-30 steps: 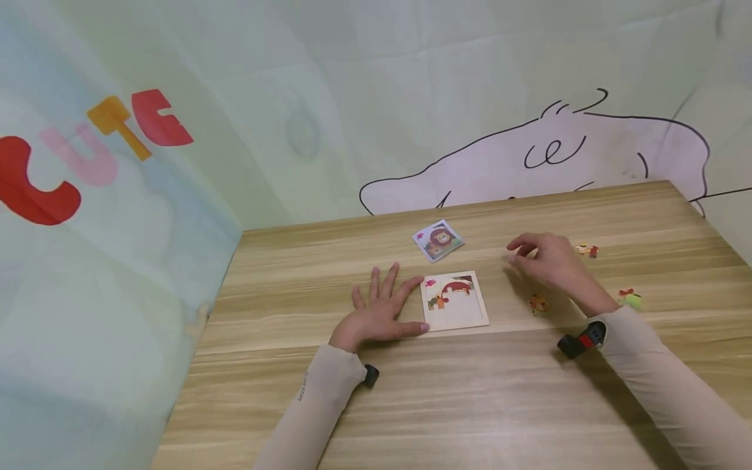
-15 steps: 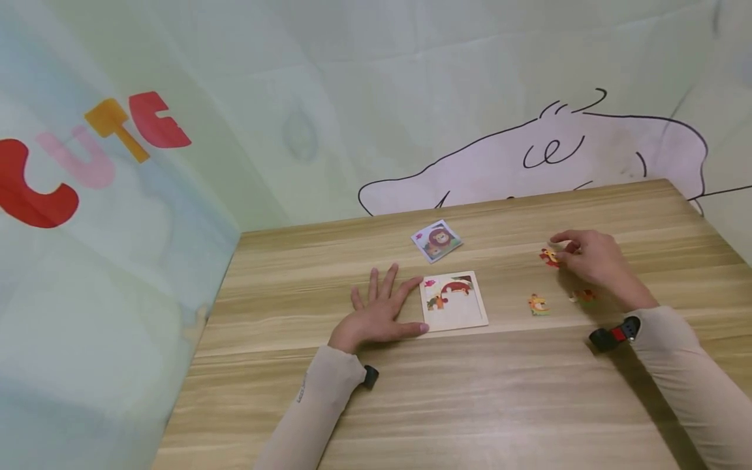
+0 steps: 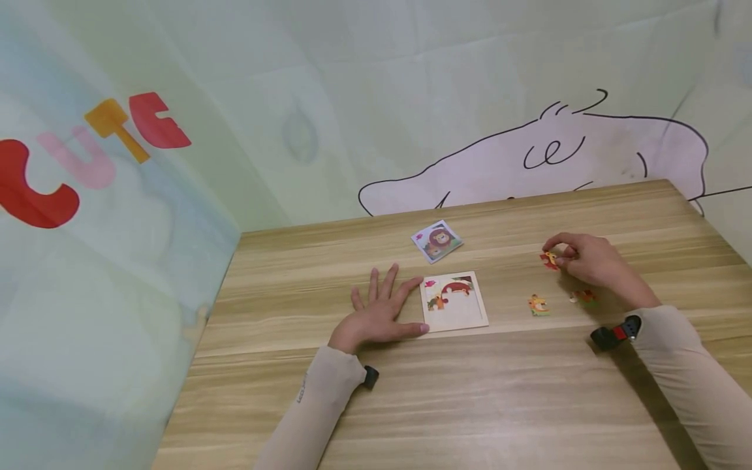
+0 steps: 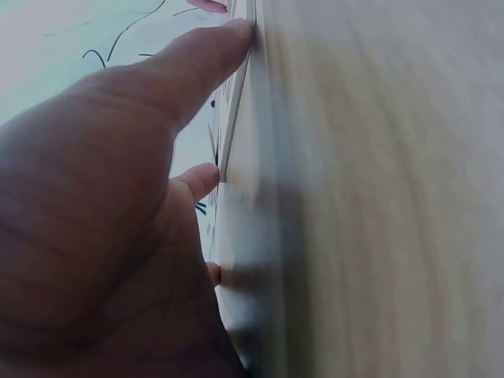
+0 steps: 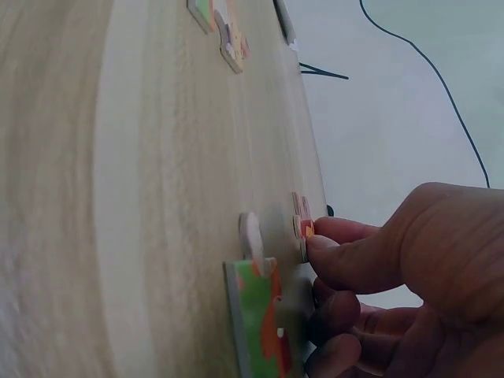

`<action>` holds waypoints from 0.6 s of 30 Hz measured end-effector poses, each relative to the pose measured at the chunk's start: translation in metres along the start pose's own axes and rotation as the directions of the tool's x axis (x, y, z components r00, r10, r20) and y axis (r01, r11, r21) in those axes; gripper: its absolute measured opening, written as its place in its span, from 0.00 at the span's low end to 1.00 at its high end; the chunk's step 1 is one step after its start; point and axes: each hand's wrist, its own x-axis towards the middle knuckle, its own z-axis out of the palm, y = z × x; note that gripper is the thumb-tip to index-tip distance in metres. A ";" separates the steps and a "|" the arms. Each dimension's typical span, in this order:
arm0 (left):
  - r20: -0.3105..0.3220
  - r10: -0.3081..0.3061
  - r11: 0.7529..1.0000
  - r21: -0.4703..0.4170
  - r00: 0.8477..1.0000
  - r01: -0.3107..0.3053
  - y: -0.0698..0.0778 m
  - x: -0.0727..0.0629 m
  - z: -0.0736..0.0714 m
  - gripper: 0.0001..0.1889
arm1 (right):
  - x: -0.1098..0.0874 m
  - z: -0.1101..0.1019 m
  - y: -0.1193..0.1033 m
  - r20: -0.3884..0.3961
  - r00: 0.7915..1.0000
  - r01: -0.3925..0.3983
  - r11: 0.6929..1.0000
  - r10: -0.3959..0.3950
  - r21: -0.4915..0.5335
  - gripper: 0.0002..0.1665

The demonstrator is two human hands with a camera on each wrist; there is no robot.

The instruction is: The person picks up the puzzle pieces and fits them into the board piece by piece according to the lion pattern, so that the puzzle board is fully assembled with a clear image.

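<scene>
My left hand [image 3: 378, 316] lies spread on the table, its thumb and index fingertip at the left edge of a square wooden puzzle tray [image 3: 455, 318]. A few pieces sit in the tray's upper and left part, showing a red mane and a pink shape. To the right of it, my right hand [image 3: 593, 261] pinches a small red and yellow puzzle piece [image 3: 549, 261] between thumb and index finger. The right wrist view shows this pinch, the other fingers curled below. Under that hand lies a green and orange puzzle piece [image 5: 256, 315].
An orange and yellow puzzle piece [image 3: 538, 305] lies between the tray and my right forearm. Behind the tray is a picture card [image 3: 437, 241] with a lion. The wooden table [image 3: 470, 405] meets a printed cloth wall [image 3: 329, 130] at its back and left.
My right hand has moved right from beside the tray and now pinches the red and yellow piece, which has turned slightly since half a second ago. My left hand stays in place.
</scene>
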 end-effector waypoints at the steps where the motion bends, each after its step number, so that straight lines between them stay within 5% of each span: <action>1: -0.001 0.000 1.000 0.000 1.000 0.000 0.000 0.000 0.000 0.51 | 0.000 0.001 0.000 -0.001 1.000 -0.002 1.000 0.002 0.003 0.19; 11: -0.004 0.006 1.000 -0.005 1.000 -0.006 0.000 0.000 0.001 0.51 | 0.001 0.003 0.004 -0.033 0.999 0.010 1.000 -0.009 0.022 0.10; 18: -0.009 0.008 1.000 -0.010 1.000 -0.008 0.000 0.000 0.002 0.51 | -0.004 -0.002 -0.004 -0.032 0.998 -0.043 0.979 0.050 0.199 0.11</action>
